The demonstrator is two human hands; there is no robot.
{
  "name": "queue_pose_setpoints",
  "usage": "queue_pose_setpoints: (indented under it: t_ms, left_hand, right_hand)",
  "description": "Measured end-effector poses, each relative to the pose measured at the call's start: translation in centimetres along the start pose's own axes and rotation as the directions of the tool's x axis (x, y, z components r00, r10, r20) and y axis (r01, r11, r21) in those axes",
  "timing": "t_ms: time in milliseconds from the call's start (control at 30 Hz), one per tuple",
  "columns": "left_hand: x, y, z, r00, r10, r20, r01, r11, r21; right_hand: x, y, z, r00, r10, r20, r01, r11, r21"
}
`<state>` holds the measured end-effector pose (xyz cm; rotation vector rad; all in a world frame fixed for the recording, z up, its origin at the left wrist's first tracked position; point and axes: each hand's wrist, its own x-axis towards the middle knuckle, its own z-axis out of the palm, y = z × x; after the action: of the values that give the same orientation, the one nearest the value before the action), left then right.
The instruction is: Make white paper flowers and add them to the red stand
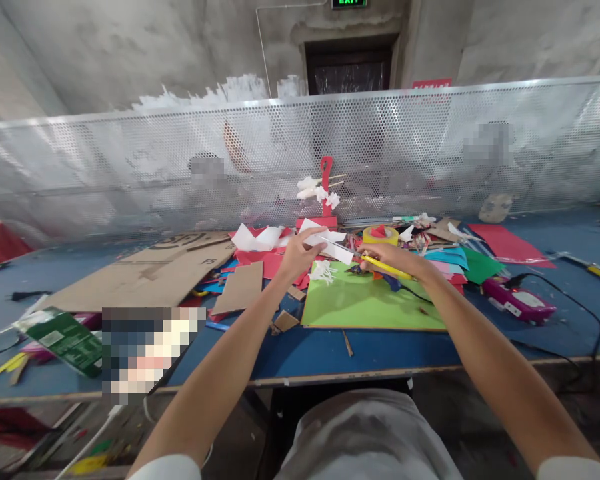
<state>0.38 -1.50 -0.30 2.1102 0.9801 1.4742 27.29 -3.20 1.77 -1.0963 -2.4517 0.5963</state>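
Observation:
My left hand (300,252) pinches a strip of white paper (336,248) above the blue table. My right hand (387,257) grips yellow-handled scissors (386,267), whose blades meet the paper strip. Both hands hover over a green sheet (370,303) that lies flat on the table. A small frilled white paper piece (323,271) rests on the green sheet just below the strip.
Cardboard sheets (150,273) lie at the left, coloured paper scraps (455,260) and a yellow tape roll (380,235) behind the hands. A purple glue gun (517,300) with a black cord sits at the right. A red stand with white paper bits (325,193) stands before a perforated metal screen (430,147).

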Motion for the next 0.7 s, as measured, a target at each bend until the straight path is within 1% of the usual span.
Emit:
queue_pose_setpoints:
  t_ms: [100, 233, 300, 433, 567, 700]
  left_hand:
    - [0.0, -0.1, 0.0, 1.000, -0.002, 0.003, 0.002, 1.000, -0.013]
    - [0.0, -0.3, 0.1, 1.000, -0.006, 0.015, 0.006, 1.000, -0.020]
    - [0.1, -0.3, 0.0, 1.000, 0.013, 0.021, -0.013, 1.000, -0.019]
    - [0.3, -0.3, -0.9, 0.997, 0.077, 0.011, -0.077, 0.997, 0.029]
    - [0.8, -0.6, -2.2, 0.996, 0.086, -0.021, -0.084, 0.995, 0.061]
    - [1.0, -0.9, -2.7, 0.996, 0.083, 0.021, -0.083, 0.996, 0.018]
  right_hand:
    - [0.1, 0.4, 0.0, 1.000, 0.009, 0.012, -0.009, 1.000, 0.012]
    - [0.3, 0.7, 0.1, 1.000, -0.008, -0.016, 0.008, 1.000, 0.024]
    - [0.2, 0.6, 0.1, 1.000, 0.002, -0.005, -0.001, 1.000, 0.029]
    - [0.0, 0.7, -0.2, 1.000, 0.008, -0.008, -0.008, 1.000, 0.029]
    - [0.0, 1.3, -0.7, 1.000, -0.029, 0.001, 0.029, 0.999, -0.020]
    - [-0.7, 0.9, -1.1, 0.999, -0.034, 0.009, 0.034, 0.999, -0.034]
